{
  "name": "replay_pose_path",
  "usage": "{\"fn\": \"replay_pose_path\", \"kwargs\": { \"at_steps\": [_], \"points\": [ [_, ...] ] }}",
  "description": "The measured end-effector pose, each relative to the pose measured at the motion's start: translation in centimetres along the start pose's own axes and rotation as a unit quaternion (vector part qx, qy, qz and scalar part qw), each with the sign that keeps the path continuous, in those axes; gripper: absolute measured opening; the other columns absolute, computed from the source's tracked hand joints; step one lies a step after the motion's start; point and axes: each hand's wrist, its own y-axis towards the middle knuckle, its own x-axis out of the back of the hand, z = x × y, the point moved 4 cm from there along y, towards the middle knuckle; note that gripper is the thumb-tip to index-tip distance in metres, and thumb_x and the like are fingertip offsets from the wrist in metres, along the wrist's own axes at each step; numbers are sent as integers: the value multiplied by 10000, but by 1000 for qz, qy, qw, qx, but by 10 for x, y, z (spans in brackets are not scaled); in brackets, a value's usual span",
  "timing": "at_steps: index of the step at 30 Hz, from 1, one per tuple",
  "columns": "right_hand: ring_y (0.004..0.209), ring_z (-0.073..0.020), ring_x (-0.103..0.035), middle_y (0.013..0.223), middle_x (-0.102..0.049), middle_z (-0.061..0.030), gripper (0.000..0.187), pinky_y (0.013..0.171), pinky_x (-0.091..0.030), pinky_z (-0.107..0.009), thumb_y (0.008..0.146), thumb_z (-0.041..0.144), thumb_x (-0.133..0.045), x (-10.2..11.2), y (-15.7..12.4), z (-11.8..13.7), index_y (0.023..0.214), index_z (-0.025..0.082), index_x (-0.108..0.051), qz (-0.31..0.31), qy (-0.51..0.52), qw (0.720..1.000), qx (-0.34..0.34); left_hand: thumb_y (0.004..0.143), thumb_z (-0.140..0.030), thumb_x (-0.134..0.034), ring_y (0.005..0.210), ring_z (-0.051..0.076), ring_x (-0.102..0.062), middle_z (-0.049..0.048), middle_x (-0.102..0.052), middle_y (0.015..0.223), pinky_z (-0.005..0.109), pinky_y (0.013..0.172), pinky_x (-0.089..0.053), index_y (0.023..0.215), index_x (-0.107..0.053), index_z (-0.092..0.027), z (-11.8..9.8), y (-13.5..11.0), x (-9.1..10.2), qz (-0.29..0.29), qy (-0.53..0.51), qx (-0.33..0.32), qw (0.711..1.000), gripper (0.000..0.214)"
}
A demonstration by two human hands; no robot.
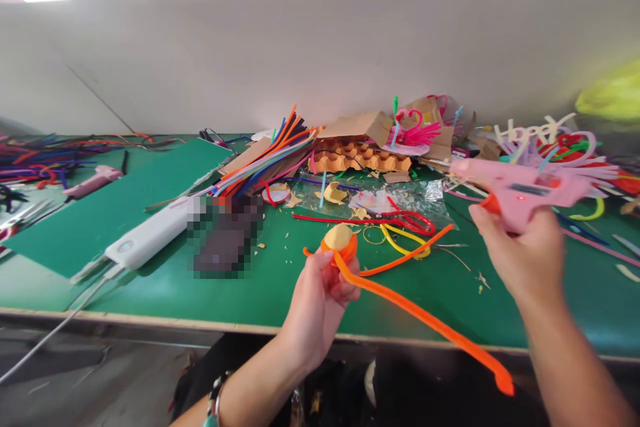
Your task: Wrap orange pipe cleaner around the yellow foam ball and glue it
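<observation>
We are holding a pale-topped ball [338, 237] in a narrow pinch of our left hand [320, 297], just above the green tabletop [260, 303] near its front edge. An orange chenille stem [425, 317] is running from the pinch toward the lower right, its far end hanging free. Our right hand [525, 267] is gripping a pink glue gun [530, 190] by the handle, its nose pointing left, well apart from the ball. We are judging the ball light and perhaps brittle, though we are not managing to tell its material; the fuzzy stem is looking soft, bendable and unlikely to slip. A gentle hold low on the ball's orange sides is seeming safest. The gun is looking rigid and heavier, its handle offering the surest grip, away from a possibly hot tip.
</observation>
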Motion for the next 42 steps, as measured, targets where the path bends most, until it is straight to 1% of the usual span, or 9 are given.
{"fn": "replay_pose_path", "kwargs": {
  "at_steps": [3,4,7,10,13,17,22,33,42],
  "points": [
    [371,-119,-403,418,-430,42,325,379,-299,-272,603,489,-651,11,-22,26,538,243,-449,0,-3,999,-32,601,-334,-645,446,41,-230,-74,-385,486,172,423,-241,534,-404,-187,0,-1,3,10,9,-29,1000,290],
    [374,-112,-400,414,-426,48,338,380,-295,-266,616,502,-643,11,-29,34,526,244,-443,18,5,999,-27,606,-337,-644,454,46,-240,-71,-386,494,177,431,-243,541,-410,-188,0,-1,4,13,14,-34,999,285],
    [359,-98,-363,364,-391,55,403,372,-277,-258,632,482,-639,5,-47,48,444,249,-370,66,21,997,29,621,-341,-647,470,55,-239,-71,-380,505,191,447,-228,577,-437,-187,1,-2,5,31,25,-43,998,264],
    [356,-100,-350,345,-382,52,365,377,-282,-261,651,428,-600,2,-53,49,431,249,-371,70,10,996,54,653,-354,-632,472,60,-214,-76,-366,504,202,450,-190,630,-466,-187,2,-2,4,57,18,-67,996,237],
    [347,-102,-355,346,-376,53,312,373,-297,-258,653,391,-575,2,-53,47,442,244,-397,64,-4,996,62,667,-337,-621,484,65,-215,-75,-371,509,207,466,-190,657,-470,-187,1,-2,2,69,19,-84,994,214],
    [332,-108,-359,342,-384,42,299,344,-289,-257,652,377,-565,2,-53,49,440,240,-404,90,-20,990,106,642,-300,-624,485,61,-207,-76,-380,519,200,467,-183,709,-497,-176,0,-2,0,59,34,-85,994,190],
    [343,-113,-363,357,-376,35,306,348,-293,-258,651,350,-542,4,-53,48,444,250,-341,99,-23,990,101,639,-292,-618,468,55,-186,-79,-374,516,199,460,-177,725,-508,-169,-1,-2,0,59,36,-88,994,186],
    [317,-123,-388,364,-405,39,224,299,-281,-254,668,317,-481,8,-41,65,485,274,-359,88,14,987,132,630,-313,-656,494,64,-242,-67,-388,534,208,469,-173,749,-544,-162,0,-2,3,44,33,-82,995,221],
    [303,-124,-394,345,-418,34,215,291,-305,-252,615,313,-476,10,-37,65,481,280,-311,87,27,990,112,610,-292,-639,508,69,-243,-73,-370,527,221,495,-181,791,-545,-161,-4,-5,-1,35,47,-60,996,244]
  ]
}}
